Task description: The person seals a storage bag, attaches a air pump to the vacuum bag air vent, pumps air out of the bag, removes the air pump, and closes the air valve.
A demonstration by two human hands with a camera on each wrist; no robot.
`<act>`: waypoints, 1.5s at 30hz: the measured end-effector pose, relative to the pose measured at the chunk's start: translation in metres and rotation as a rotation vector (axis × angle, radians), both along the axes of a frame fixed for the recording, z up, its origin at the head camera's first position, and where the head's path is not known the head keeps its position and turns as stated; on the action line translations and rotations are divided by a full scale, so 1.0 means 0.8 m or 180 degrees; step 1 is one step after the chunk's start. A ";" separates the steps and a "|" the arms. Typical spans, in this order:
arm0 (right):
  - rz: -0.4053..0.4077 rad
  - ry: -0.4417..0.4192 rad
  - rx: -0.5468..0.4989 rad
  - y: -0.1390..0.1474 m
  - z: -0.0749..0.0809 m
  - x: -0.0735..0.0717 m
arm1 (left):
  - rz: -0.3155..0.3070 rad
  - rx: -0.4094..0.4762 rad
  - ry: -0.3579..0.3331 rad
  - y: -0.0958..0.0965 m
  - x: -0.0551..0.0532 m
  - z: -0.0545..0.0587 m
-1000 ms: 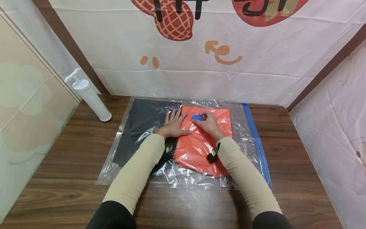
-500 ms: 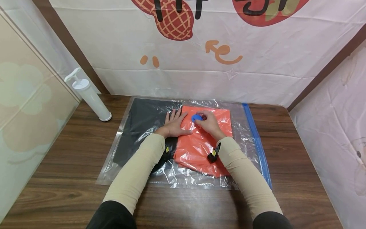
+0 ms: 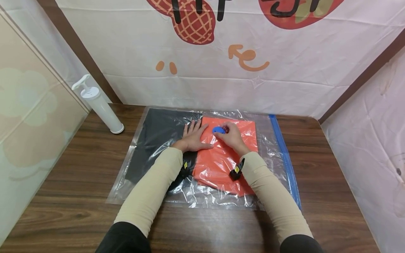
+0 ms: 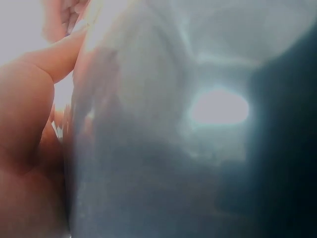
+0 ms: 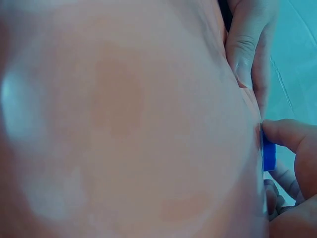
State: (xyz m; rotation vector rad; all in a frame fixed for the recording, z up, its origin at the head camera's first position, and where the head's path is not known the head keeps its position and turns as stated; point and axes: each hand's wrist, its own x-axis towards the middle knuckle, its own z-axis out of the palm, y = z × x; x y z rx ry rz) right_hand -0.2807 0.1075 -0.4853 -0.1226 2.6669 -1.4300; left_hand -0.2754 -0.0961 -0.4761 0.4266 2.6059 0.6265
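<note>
A clear vacuum storage bag (image 3: 177,201) lies flat on the wooden table, with folded black fabric (image 3: 161,133) in its left part and folded orange-red fabric (image 3: 218,165) to the right. My left hand (image 3: 191,140) rests on the bag with fingers spread, across the border of the two fabrics. With thumb and fingers my right hand (image 3: 232,137) pinches the round blue valve cap (image 3: 218,130) over the orange-red fabric. In the right wrist view the valve cap (image 5: 268,154) shows edge-on, the thumb at its top. The left wrist view is mostly blurred glare.
A white hand pump (image 3: 102,109) stands tilted in view at the table's back left. Along the bag's right edge runs a blue zip strip (image 3: 284,158). A printed cloth wall (image 3: 202,91) closes off the back, with side panels left and right.
The fingers of my right hand shift slightly around the blue valve cap. My left hand keeps its place on the bag.
</note>
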 end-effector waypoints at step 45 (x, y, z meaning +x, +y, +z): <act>0.0002 -0.0029 0.0052 -0.001 0.003 0.002 | 0.0002 -0.0019 0.0028 0.002 0.002 0.002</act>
